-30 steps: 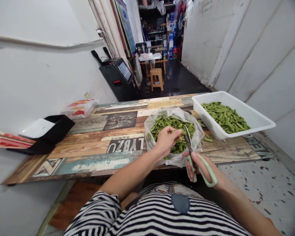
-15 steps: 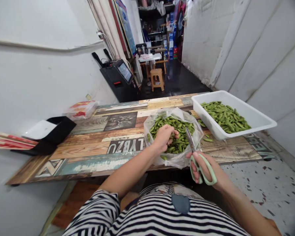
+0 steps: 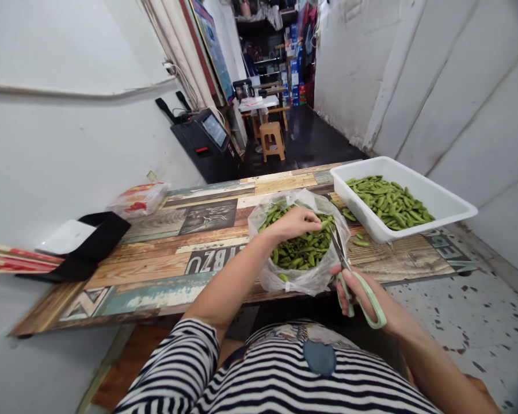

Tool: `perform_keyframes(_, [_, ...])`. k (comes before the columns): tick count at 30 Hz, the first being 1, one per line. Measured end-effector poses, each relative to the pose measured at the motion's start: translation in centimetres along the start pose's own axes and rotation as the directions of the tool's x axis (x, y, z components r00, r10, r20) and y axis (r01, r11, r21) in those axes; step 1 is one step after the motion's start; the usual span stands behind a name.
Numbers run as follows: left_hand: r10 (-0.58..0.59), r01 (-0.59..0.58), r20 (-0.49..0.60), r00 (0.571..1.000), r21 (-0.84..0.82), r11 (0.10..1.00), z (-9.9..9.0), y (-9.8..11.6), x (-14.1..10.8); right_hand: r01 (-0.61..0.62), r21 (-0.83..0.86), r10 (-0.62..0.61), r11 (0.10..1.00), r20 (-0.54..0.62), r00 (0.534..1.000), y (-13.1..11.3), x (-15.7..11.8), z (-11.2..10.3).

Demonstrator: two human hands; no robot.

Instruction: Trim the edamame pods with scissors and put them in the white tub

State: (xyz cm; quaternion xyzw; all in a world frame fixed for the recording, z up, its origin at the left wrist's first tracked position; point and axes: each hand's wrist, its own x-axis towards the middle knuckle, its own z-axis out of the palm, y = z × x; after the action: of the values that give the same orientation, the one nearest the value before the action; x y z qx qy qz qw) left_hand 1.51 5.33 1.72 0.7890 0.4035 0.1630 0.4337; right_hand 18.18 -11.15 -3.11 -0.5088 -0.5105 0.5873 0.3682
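My left hand pinches a green bean pod above a clear plastic bag filled with more edamame-like pods. In my right hand are scissors with pale green handles, held at the bag's right side. Their blades are parted and point up toward the pod at my left fingertips. To the right stands a white plastic tub with a heap of green pods in it. A few loose pods lie on the table between bag and tub.
The wood-patterned table bears a black holder with red-and-white chopstick packets at the left. Behind it lies a plastic-wrapped packet. A black touchscreen machine and a tan stool are beyond the table.
My left hand has risen from among the pods and moved right, bringing a pod close to the scissors' tips. The scissor blades have opened wider.
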Motion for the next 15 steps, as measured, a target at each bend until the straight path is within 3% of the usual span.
perform_keyframes(2, [-0.067,0.080,0.073,0.995,-0.199,0.977,-0.9,-0.5,-1.0,0.014,-0.072,-0.012,0.997,0.035,0.999,0.1,0.1,-0.1])
perform_keyframes(5, [-0.129,0.194,0.199,0.971,-0.356,0.914,-1.5,-1.0,-2.3,0.014,-0.125,-0.007,0.992,0.052,0.999,-0.3,0.4,0.0])
perform_keyframes(9, [-0.111,0.212,0.272,0.956,-0.379,0.900,-1.5,-0.6,-3.3,-0.003,-0.112,0.010,0.994,0.063,0.998,-1.0,0.8,0.5])
perform_keyframes(15, [-0.130,0.253,0.285,0.950,-0.452,0.856,-1.5,-0.3,-3.8,-0.116,-0.075,0.116,0.990,0.003,0.993,-0.6,1.5,1.1])
